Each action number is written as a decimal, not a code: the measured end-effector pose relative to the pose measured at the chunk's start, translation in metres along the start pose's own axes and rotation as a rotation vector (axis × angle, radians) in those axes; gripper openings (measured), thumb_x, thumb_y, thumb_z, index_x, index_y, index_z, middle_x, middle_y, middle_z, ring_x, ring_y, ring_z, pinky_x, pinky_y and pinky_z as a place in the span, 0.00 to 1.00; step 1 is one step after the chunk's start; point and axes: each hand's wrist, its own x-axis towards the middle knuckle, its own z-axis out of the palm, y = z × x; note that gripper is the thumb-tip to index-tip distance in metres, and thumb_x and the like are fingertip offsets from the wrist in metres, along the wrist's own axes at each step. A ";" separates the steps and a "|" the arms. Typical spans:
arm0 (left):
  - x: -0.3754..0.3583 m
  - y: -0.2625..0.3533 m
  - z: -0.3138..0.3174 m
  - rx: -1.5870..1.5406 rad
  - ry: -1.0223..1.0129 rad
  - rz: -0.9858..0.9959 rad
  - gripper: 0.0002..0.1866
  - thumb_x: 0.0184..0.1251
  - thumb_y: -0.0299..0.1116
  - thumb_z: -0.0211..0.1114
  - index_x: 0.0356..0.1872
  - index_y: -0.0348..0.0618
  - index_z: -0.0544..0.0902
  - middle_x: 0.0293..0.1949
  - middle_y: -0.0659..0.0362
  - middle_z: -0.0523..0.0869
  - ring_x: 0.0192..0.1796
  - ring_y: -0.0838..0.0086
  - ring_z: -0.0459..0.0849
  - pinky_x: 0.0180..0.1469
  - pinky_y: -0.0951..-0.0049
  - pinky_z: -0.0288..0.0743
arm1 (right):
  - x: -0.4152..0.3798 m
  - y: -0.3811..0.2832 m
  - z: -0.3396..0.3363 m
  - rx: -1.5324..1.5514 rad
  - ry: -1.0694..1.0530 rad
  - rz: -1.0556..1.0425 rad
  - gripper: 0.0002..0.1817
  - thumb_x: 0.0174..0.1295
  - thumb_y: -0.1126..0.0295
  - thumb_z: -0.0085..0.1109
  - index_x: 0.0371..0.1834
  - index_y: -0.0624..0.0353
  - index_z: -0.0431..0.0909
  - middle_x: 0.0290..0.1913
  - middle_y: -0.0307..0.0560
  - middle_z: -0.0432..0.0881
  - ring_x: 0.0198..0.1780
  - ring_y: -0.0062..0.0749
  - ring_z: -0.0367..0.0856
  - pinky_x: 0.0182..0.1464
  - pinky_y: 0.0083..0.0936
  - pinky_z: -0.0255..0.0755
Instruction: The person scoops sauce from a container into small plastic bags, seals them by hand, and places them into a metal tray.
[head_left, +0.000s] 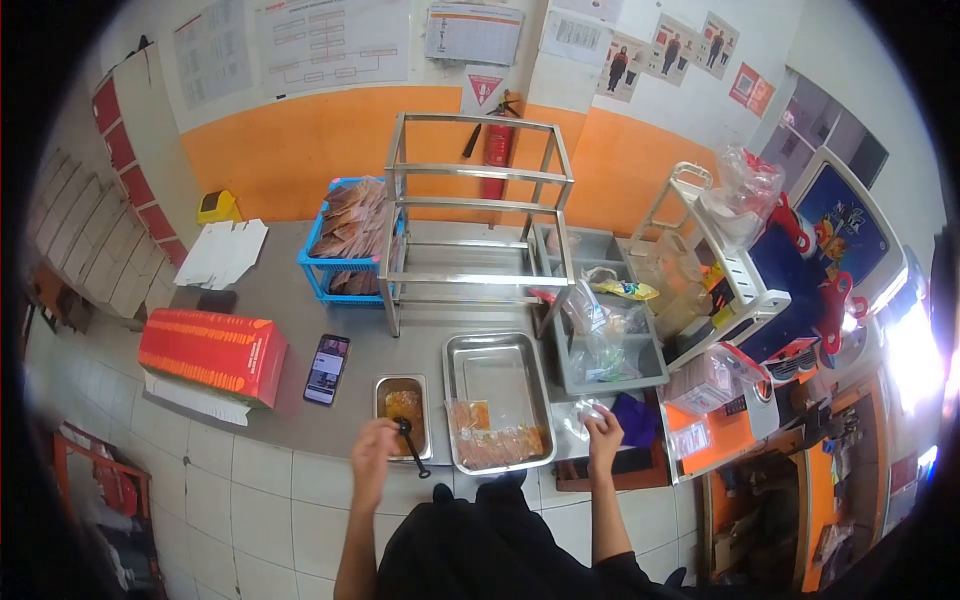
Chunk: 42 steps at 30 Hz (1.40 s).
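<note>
Orange sauce in steel container [402,404], black ladle [411,443]. Orange-filled clear packets [497,443] in silver tray [500,372]. Red box [212,354], blue basket [334,266], orange-and-white wall [290,140].

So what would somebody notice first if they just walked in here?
Probably the bright red box lying at the left of the counter, and the tall steel rack in the middle against the orange wall. Closer in, the left hand holds a black ladle over a small pan of orange sauce, beside a tray of filled sauce bags.
</note>
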 end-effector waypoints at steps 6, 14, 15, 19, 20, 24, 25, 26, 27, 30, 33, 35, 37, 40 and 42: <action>0.003 -0.003 0.087 -0.093 -0.389 0.022 0.15 0.68 0.27 0.66 0.53 0.37 0.76 0.52 0.58 0.80 0.53 0.79 0.79 0.55 0.77 0.74 | -0.038 -0.059 0.038 0.823 -0.758 0.609 0.20 0.70 0.68 0.57 0.63 0.61 0.72 0.53 0.43 0.82 0.50 0.33 0.82 0.52 0.35 0.79; 0.002 0.010 0.082 -0.389 -0.254 -0.269 0.13 0.65 0.23 0.68 0.48 0.34 0.80 0.42 0.58 0.86 0.45 0.77 0.85 0.49 0.78 0.80 | -0.066 -0.097 0.083 0.703 -0.881 0.701 0.19 0.72 0.70 0.52 0.63 0.64 0.71 0.55 0.47 0.80 0.55 0.32 0.80 0.56 0.30 0.77; 0.002 0.008 0.079 -0.408 -0.219 -0.234 0.12 0.64 0.22 0.68 0.47 0.33 0.81 0.40 0.58 0.87 0.43 0.77 0.86 0.48 0.78 0.81 | -0.065 -0.098 0.086 0.650 -0.796 0.675 0.16 0.72 0.70 0.51 0.59 0.64 0.74 0.55 0.46 0.80 0.55 0.34 0.80 0.56 0.30 0.75; -0.002 0.008 0.071 -0.369 -0.012 -0.242 0.11 0.62 0.19 0.68 0.45 0.33 0.81 0.38 0.56 0.87 0.40 0.77 0.86 0.46 0.78 0.82 | -0.075 -0.122 0.100 0.067 -0.253 -0.251 0.11 0.69 0.71 0.55 0.51 0.60 0.79 0.49 0.46 0.81 0.48 0.37 0.80 0.50 0.33 0.71; -0.003 0.007 0.070 -0.358 -0.003 -0.222 0.10 0.62 0.19 0.69 0.44 0.33 0.81 0.37 0.56 0.87 0.40 0.77 0.87 0.45 0.78 0.82 | -0.081 -0.132 0.101 -0.083 -0.326 -0.432 0.11 0.66 0.71 0.58 0.50 0.60 0.79 0.48 0.47 0.81 0.49 0.37 0.79 0.52 0.31 0.71; -0.005 0.007 0.070 -0.339 0.026 -0.172 0.08 0.61 0.18 0.69 0.39 0.36 0.81 0.34 0.57 0.87 0.39 0.78 0.86 0.42 0.79 0.81 | -0.109 -0.173 0.112 -0.381 -0.641 -0.702 0.16 0.52 0.71 0.72 0.44 0.60 0.82 0.40 0.50 0.80 0.45 0.38 0.80 0.49 0.28 0.73; -0.006 0.005 0.069 -0.317 0.028 -0.171 0.08 0.60 0.18 0.70 0.38 0.36 0.80 0.33 0.58 0.87 0.38 0.78 0.86 0.41 0.80 0.81 | -0.115 -0.171 0.118 -0.335 -0.680 -0.611 0.16 0.52 0.72 0.73 0.44 0.60 0.82 0.39 0.49 0.81 0.43 0.37 0.81 0.47 0.28 0.74; -0.007 0.003 0.068 -0.295 0.032 -0.170 0.08 0.60 0.18 0.70 0.38 0.36 0.80 0.32 0.58 0.86 0.37 0.79 0.86 0.40 0.80 0.81 | -0.118 -0.168 0.123 -0.289 -0.718 -0.520 0.17 0.51 0.72 0.74 0.43 0.61 0.82 0.39 0.48 0.81 0.41 0.37 0.82 0.44 0.28 0.75; -0.007 0.002 0.068 -0.275 0.036 -0.167 0.09 0.59 0.17 0.70 0.37 0.37 0.80 0.32 0.59 0.86 0.37 0.79 0.86 0.40 0.80 0.81 | -0.116 -0.163 0.128 -0.278 -0.701 -0.557 0.18 0.48 0.72 0.76 0.42 0.61 0.82 0.35 0.48 0.82 0.35 0.35 0.83 0.38 0.27 0.76; -0.010 0.001 0.066 -0.279 0.057 -0.216 0.10 0.57 0.17 0.72 0.36 0.37 0.79 0.31 0.60 0.85 0.33 0.81 0.84 0.38 0.81 0.80 | -0.116 -0.159 0.131 -0.313 -0.796 -0.390 0.17 0.51 0.71 0.75 0.42 0.64 0.81 0.34 0.47 0.84 0.35 0.29 0.84 0.41 0.25 0.78; -0.013 -0.005 0.064 -0.274 0.065 -0.163 0.10 0.56 0.17 0.72 0.36 0.37 0.79 0.30 0.60 0.85 0.32 0.81 0.84 0.38 0.81 0.80 | -0.109 -0.146 0.133 -0.121 -0.913 -0.212 0.15 0.54 0.73 0.73 0.42 0.68 0.81 0.34 0.46 0.85 0.37 0.23 0.84 0.44 0.22 0.79; -0.015 -0.009 0.060 -0.236 0.049 -0.167 0.10 0.56 0.16 0.72 0.36 0.37 0.79 0.32 0.59 0.86 0.34 0.80 0.85 0.40 0.80 0.81 | -0.108 -0.144 0.131 -0.101 -0.960 -0.145 0.13 0.56 0.74 0.70 0.41 0.70 0.80 0.34 0.45 0.86 0.37 0.21 0.84 0.44 0.21 0.80; -0.018 -0.006 0.060 -0.246 0.042 -0.160 0.10 0.57 0.16 0.71 0.37 0.36 0.80 0.33 0.58 0.86 0.36 0.79 0.85 0.42 0.80 0.81 | -0.108 -0.143 0.132 -0.143 -0.961 -0.159 0.11 0.58 0.75 0.68 0.40 0.70 0.80 0.33 0.45 0.86 0.37 0.21 0.84 0.44 0.21 0.80; -0.020 0.000 0.062 -0.310 0.031 -0.145 0.11 0.58 0.17 0.71 0.40 0.35 0.81 0.36 0.58 0.86 0.39 0.79 0.86 0.45 0.80 0.80 | -0.112 -0.152 0.134 -0.284 -0.902 -0.294 0.08 0.58 0.74 0.65 0.38 0.67 0.80 0.31 0.48 0.85 0.34 0.29 0.85 0.39 0.26 0.79; -0.020 -0.002 0.059 -0.331 0.016 -0.153 0.11 0.59 0.17 0.70 0.42 0.35 0.81 0.38 0.59 0.86 0.42 0.79 0.85 0.48 0.80 0.80 | -0.115 -0.168 0.136 -0.364 -0.883 -0.372 0.08 0.59 0.71 0.62 0.36 0.65 0.80 0.29 0.53 0.83 0.31 0.41 0.85 0.35 0.32 0.78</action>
